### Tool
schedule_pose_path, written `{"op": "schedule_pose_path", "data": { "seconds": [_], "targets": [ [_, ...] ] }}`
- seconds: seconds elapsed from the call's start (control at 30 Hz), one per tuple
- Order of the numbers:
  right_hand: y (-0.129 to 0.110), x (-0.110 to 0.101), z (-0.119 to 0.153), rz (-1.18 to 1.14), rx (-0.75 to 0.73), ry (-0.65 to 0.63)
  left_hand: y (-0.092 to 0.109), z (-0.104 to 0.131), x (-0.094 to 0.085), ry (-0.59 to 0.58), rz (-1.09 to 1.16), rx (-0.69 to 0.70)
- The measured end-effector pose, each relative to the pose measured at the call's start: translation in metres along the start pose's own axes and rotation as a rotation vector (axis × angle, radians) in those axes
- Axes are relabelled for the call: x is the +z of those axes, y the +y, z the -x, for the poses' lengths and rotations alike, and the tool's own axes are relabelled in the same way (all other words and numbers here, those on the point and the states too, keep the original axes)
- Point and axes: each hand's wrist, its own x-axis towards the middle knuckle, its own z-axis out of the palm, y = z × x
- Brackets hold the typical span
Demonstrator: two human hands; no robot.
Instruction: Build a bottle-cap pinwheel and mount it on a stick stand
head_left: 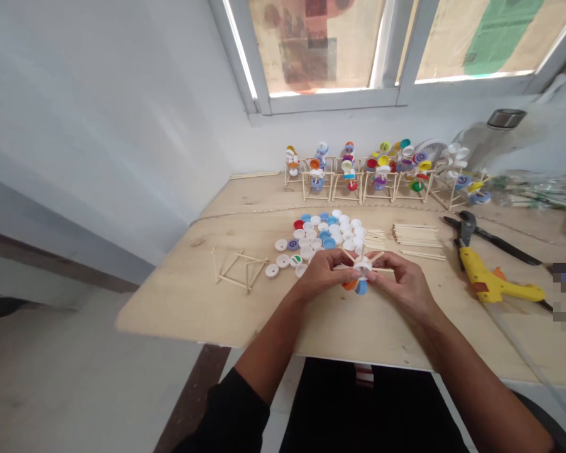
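Note:
Between both hands, just above the table's front part, is a small wheel (362, 267) with a white round hub and thin wooden sticks pointing outward. An orange cap and a blue cap (361, 287) sit on its lower side. My left hand (324, 272) is closed on the wheel from the left, thumb at the hub. From the right, my right hand (402, 282) pinches the same wheel with its fingertips. Loose bottle caps (308, 242), mostly white with some blue and a red one, lie just beyond my left hand.
A stick frame (239, 269) lies left of the caps. Cut sticks (416, 236) are stacked to the right. Farther right are a yellow glue gun (497, 280) with its cord and black-handled pliers (495, 238). Several finished cap wheels on stick frames (349, 179) line the wall.

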Motion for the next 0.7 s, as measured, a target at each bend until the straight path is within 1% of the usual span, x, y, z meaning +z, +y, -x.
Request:
{"op": "schedule_pose_path", "data": {
  "seconds": [0.13,0.2,0.3,0.37,0.47,0.53,0.57,0.6,0.63,0.67,0.7],
  "targets": [
    [0.002,0.0,-0.001,-0.001,-0.016,0.006,-0.001,0.0,-0.001,0.081,0.009,-0.025],
    [0.004,-0.003,-0.002,-0.004,0.005,0.049,-0.002,-0.001,-0.002,0.139,0.05,-0.019],
    [0.003,-0.016,0.002,0.052,0.036,0.187,-0.003,-0.003,-0.004,0.21,0.12,0.01],
    [-0.004,-0.029,0.009,0.155,0.015,0.299,-0.004,-0.004,-0.005,0.233,0.153,0.014],
    [-0.016,-0.059,0.027,0.43,-0.024,0.435,-0.006,-0.004,-0.005,0.247,0.178,0.005],
    [-0.017,-0.087,0.041,0.637,-0.012,0.483,-0.006,-0.004,-0.004,0.246,0.198,0.001],
    [-0.014,-0.103,0.048,0.738,-0.016,0.508,-0.006,-0.004,-0.004,0.243,0.211,0.002],
    [-0.008,-0.12,0.054,0.869,-0.018,0.498,-0.006,-0.004,-0.004,0.239,0.224,0.006],
    [0.001,-0.136,0.059,1.018,-0.03,0.461,-0.006,-0.005,-0.004,0.232,0.232,0.01],
    [0.01,-0.152,0.064,1.144,-0.054,0.402,-0.006,-0.005,-0.004,0.223,0.237,0.015],
    [0.02,-0.166,0.068,1.246,-0.057,0.302,-0.005,-0.005,-0.004,0.216,0.238,0.019]
  ]
}}
